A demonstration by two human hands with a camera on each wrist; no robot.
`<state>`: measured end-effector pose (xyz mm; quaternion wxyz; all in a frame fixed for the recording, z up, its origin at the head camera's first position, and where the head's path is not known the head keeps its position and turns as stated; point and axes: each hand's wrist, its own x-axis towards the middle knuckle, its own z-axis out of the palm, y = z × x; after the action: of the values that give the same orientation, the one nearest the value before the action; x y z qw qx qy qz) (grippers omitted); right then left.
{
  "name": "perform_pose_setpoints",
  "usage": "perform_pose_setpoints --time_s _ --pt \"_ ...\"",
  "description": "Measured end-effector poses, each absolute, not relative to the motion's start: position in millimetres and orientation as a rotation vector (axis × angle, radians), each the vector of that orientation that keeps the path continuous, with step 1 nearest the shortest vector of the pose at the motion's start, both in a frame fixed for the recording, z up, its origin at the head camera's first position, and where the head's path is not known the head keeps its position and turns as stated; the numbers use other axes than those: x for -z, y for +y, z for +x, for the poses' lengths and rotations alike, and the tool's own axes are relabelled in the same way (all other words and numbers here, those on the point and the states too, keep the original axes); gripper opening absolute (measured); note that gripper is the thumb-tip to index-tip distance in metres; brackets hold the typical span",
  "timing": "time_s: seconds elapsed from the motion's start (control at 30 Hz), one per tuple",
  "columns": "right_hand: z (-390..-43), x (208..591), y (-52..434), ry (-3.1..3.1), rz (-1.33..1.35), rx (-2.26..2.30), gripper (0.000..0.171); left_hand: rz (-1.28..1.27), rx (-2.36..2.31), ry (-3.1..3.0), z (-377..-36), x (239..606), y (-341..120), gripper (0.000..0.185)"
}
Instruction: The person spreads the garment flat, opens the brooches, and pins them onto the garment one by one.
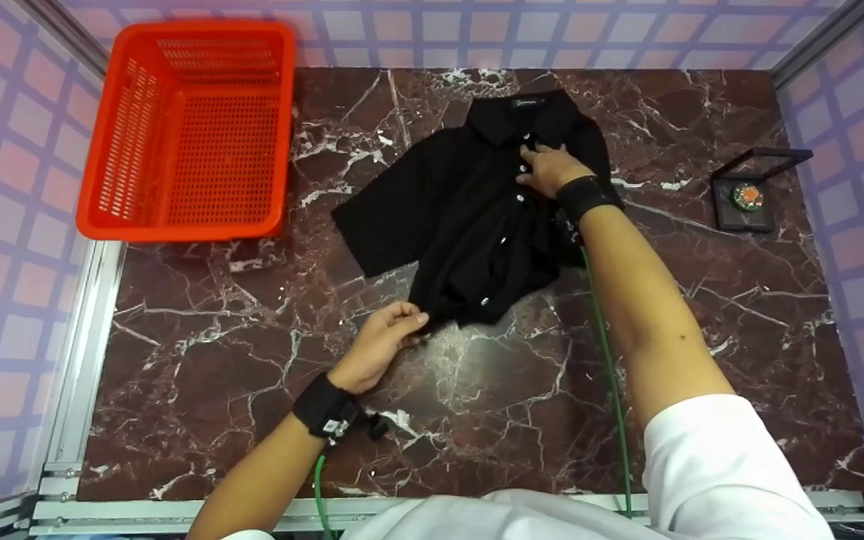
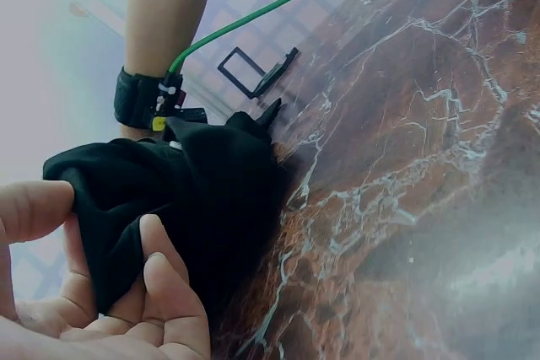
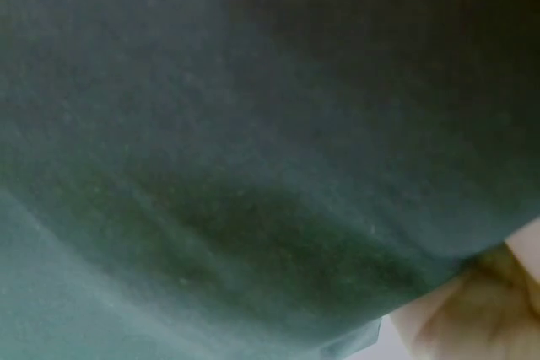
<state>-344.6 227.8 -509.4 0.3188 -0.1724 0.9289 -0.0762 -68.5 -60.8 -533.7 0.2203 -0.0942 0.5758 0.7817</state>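
Observation:
A black short-sleeved shirt (image 1: 469,217) with white buttons lies crumpled on the dark red marble table (image 1: 252,390), collar toward the far edge. My left hand (image 1: 391,330) pinches the shirt's bottom hem at its near left corner; in the left wrist view the fabric (image 2: 194,200) sits between thumb and fingers (image 2: 169,292). My right hand (image 1: 548,169) rests with fingers flat on the button placket just below the collar. The right wrist view is filled by dark cloth (image 3: 253,141), with a bit of the hand (image 3: 481,309) at the lower right.
An orange plastic basket (image 1: 184,127) stands at the table's far left corner. A small black frame stand holding a round green and orange object (image 1: 748,196) sits at the right. Aluminium rails (image 1: 79,360) edge the table. Green cables (image 1: 608,375) trail from both wristbands.

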Motion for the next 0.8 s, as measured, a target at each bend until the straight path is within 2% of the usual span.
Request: perform_pose_setpoints --time_s 0.6,0.8 --pt "-344.7 510.4 227.0 2.432 -0.439 0.187 0.068 -0.259 -2.038 1.818 -66.1 532.2 -87.1 0.008" --pt "-345.5 510.9 228.1 2.425 -0.428 0.187 0.068 -0.247 -2.141 1.851 -64.2 533.1 -90.3 0.022"
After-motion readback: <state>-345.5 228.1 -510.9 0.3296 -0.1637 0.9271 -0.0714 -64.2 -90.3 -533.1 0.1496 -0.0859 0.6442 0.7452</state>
